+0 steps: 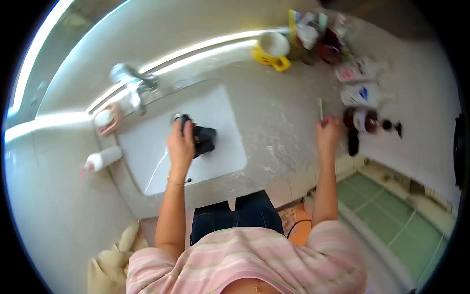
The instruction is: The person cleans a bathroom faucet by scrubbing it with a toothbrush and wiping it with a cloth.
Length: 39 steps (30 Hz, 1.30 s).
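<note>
Over the white sink basin (225, 152), my left hand (181, 142) is closed on a black object (204, 139), which looks like soft cloth or a dark device; blur hides its exact shape. The chrome drain shows just behind those fingers. Off to the right, my right hand (328, 131) is closed above the countertop (279, 137), around the lower end of a thin white stick (321, 108) that looks like a toothbrush or a small brush. A dark pump bottle (361, 120) stands close to the right of this hand.
A chrome faucet (132, 83) rises behind the basin. Left of it are a pink soap dish (107, 119) and a white tube (104, 159). A yellow mug (272, 50), cups with toiletries (308, 36) and white bottles (361, 94) line the back right.
</note>
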Motion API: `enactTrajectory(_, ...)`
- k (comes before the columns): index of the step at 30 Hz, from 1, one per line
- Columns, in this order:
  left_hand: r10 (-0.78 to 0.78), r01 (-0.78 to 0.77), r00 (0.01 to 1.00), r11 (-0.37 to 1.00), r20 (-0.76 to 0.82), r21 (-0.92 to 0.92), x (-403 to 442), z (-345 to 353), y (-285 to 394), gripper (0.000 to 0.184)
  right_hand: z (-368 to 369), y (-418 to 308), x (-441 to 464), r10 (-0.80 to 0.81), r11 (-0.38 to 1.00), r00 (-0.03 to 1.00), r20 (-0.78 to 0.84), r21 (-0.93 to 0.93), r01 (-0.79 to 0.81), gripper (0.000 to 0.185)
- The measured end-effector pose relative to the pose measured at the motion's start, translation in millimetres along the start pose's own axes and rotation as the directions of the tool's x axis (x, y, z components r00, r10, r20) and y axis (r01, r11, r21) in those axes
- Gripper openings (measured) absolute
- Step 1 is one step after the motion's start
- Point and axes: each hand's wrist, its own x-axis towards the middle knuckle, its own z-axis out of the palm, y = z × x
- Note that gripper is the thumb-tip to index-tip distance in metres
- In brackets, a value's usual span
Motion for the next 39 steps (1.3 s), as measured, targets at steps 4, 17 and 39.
enactTrajectory(4,-0.127,0.137,0.991,0.944,0.052,-0.301,-12.5,39.4,-6.4,0.019,-49.1,-51.9,6.8,0.06,0.817,0.98,0.188,0.556,-0.157,0.011)
enactTrajectory(17,0.122,-0.163,0.858,0.986,-0.5,-0.039,61.0,-100.8,17.5,0.05,-84.0,-425.5,80.8,-0.686,0.414,0.727,0.035,0.841,0.349,0.043)
enactTrajectory(39,0.06,-0.091,0.932,0.993,-0.356,-0.072,119.0,-93.1,33.3,0.089,-81.8,-442.9,119.5,-0.912,0.405,0.406,0.052,0.263,0.876,0.069)
